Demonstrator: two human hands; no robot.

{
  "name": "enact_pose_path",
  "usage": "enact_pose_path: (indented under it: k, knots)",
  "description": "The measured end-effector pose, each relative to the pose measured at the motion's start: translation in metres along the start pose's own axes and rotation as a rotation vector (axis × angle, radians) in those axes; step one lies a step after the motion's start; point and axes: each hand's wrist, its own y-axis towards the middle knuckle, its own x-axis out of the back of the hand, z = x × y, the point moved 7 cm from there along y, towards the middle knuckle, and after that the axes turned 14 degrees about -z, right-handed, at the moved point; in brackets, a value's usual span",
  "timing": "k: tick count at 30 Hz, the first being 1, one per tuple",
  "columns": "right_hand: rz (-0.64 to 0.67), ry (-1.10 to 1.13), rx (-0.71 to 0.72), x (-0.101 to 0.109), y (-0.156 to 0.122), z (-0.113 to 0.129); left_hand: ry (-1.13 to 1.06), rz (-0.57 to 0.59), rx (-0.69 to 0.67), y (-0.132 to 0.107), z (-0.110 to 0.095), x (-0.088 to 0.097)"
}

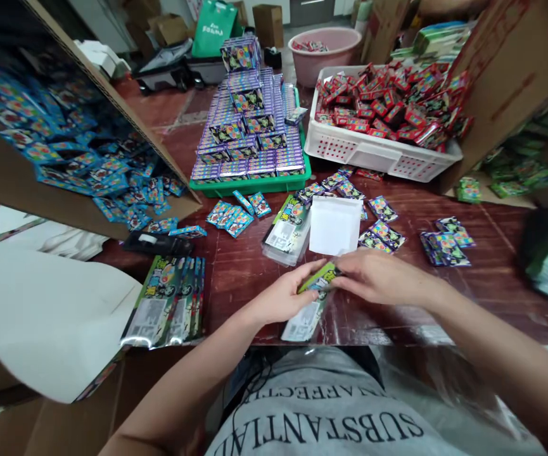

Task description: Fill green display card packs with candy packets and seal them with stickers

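Observation:
My left hand [286, 296] is closed round the left side of a green printed box [320, 276], thumb below and fingers above. At the box's right end, my right hand [381, 277] pinches it with bent fingers. The lower printed panel [302, 322] reaches toward the table's front edge; whether it belongs to the same box I cannot tell. Just beyond my hands lie a white square card [334, 225] and a printed package with a transparent edge [286, 231]. Small purple-black packets [382, 235] are scattered right of the card.
Blue packets [235, 218] lie near a carton of blue packets [112, 171]. Flat printed boxes [157, 304] overlap at left. Behind stand a green tray [254, 185] stacked with purple boxes and a white basket [382, 158] of red packets. More purple packets [445, 244] lie right.

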Motion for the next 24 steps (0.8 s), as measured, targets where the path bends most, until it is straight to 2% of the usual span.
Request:
enact_pose_path:
  k: [2,4,6,8,9,10,12,14,16,18,20,21,24]
  knots:
    - [0.119,0.106,0.086,0.008,-0.006,0.007,-0.073,0.091,0.128,-0.004,0.006,-0.007]
    - [0.089,0.161,0.096,0.017,-0.007,0.006,-0.095,0.078,0.23,-0.006,0.011,-0.006]
    - [-0.13,0.165,-0.013,0.023,-0.005,-0.004,-0.127,-0.072,0.251,-0.003,0.01,0.002]
    - [-0.45,0.207,-0.209,0.019,-0.007,-0.018,-0.225,-0.268,0.21,0.001,0.008,0.012]
    - [-0.573,0.255,-0.312,0.01,-0.011,-0.024,-0.278,-0.351,0.183,0.002,0.008,0.016]
    - [-0.628,0.318,-0.39,-0.005,-0.013,-0.026,-0.317,-0.419,0.162,0.003,0.01,0.017]
    - [-0.547,0.351,-0.502,-0.046,-0.012,-0.026,-0.335,-0.511,0.152,0.004,0.02,0.016]
    - [-0.488,0.188,-0.613,-0.076,-0.013,-0.026,-0.28,-0.572,0.159,0.002,0.033,0.015]
    - [-0.464,0.0,-0.668,-0.092,-0.012,-0.027,-0.168,-0.594,0.162,-0.002,0.044,0.017]
    - [-0.409,-0.081,-0.651,-0.103,-0.009,-0.029,-0.002,-0.547,0.172,-0.009,0.048,0.025]
    - [-0.325,-0.099,-0.608,-0.109,-0.003,-0.032,0.165,-0.496,0.153,-0.016,0.045,0.045]
    - [-0.279,-0.12,-0.582,-0.109,0.001,-0.034,0.248,-0.511,0.124,-0.018,0.041,0.062]
    - [-0.245,-0.284,-0.465,-0.088,0.028,-0.035,0.541,-0.699,-0.019,-0.021,0.018,0.128]
